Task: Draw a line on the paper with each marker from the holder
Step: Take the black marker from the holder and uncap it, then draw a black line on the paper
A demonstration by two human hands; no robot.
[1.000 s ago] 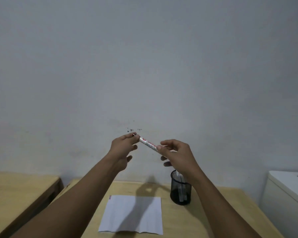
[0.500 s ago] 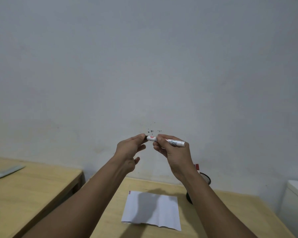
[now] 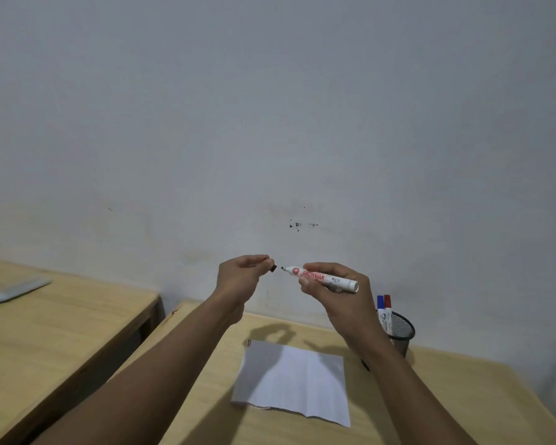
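From the head camera, both arms reach up in front of a pale wall. The right hand (image 3: pixel 329 292) grips a white marker (image 3: pixel 322 277) by the barrel, its dark tip bared and pointing left. The left hand (image 3: pixel 242 277) pinches the dark cap (image 3: pixel 273 268) between fingertips, just apart from the tip (a small gap shows between them). Below, a sheet of paper (image 3: pixel 294 385) lies flat on the wooden table (image 3: pixel 446 396), with short red marks at its far left corner. A black mesh holder (image 3: pixel 402 335) stands just right of the paper near the wall, holding a blue marker (image 3: pixel 380 311) and a red marker (image 3: pixel 387 308) upright
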